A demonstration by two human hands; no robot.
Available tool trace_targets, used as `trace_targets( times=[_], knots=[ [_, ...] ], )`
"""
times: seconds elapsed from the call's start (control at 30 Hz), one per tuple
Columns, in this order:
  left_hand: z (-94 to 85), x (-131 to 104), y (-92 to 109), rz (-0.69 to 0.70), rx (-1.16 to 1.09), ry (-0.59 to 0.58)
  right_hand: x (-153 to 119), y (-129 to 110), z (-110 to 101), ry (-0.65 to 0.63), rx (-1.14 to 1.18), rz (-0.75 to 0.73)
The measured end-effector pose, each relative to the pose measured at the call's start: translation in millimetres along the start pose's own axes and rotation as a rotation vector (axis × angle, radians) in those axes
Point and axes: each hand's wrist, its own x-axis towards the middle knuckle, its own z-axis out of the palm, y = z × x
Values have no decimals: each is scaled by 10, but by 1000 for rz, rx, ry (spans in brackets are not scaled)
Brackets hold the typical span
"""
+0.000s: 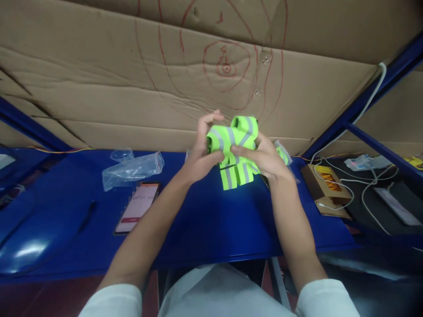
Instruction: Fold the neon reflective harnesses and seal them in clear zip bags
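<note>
Between my two hands, above the blue table, is a bunched neon-yellow reflective strap point(228, 138) with grey stripes. My left hand point(203, 152) grips its left side, thumb across the front and some fingers raised behind. On the right side, my right hand point(262, 156) pinches the folds with its thumb in front; its other fingers are hidden behind the strap. Two short ends of the strap hang below my thumbs. Behind my right wrist lies a clear plastic bag point(284, 154) with more neon-yellow material in it.
A blue table point(211, 229) spans the front. On its left are an empty-looking clear plastic bag point(134, 169) and a lit phone point(139, 207). An open cardboard box point(325, 187) and white cables point(366, 193) lie at right. A cardboard panel point(99, 97) with red-drawn rings stands behind.
</note>
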Motion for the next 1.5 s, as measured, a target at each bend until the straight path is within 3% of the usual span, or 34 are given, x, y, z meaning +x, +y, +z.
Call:
trace_targets(
  times=[0.07, 0.17, 0.33, 0.5, 0.67, 0.8, 0.93, 1.07, 1.1, 1.13, 1.3, 1.5],
  knots=[
    [-16, 0, 8, -27, 47, -32, 2, -3, 2, 98, 53, -15],
    [52, -27, 1, -168, -76, -122, 4, -23, 24, 183, 115, -62],
    [253, -55, -101, -352, -301, -66, -5, -22, 130, 310, 28, -188],
    [148, 16, -170, -480, -495, -183, 24, 23, 135, 342, -152, -253],
    [29, 53, -35, -563, -551, -237, 18, -34, 79, 239, -193, -303],
    [77, 51, 143, -573, -559, -99, -26, -91, 53, 129, -256, -378],
    [117, 58, 170, -592, -597, 18, -60, -181, -115, -97, -279, -402],
    [99, 81, 130, -566, -584, 127, -107, -300, -297, -395, -317, -278],
    [93, 84, 131, -548, -571, 145, -111, -308, -295, -419, -320, -265],
    [88, 85, 135, -518, -556, 158, -109, -300, -267, -391, -317, -268],
    [69, 65, 161, -328, -490, 186, -11, -129, 87, 47, -106, -301],
    [61, 43, 103, -225, -404, 67, 45, -67, 230, 211, 187, 62]
  ],
)
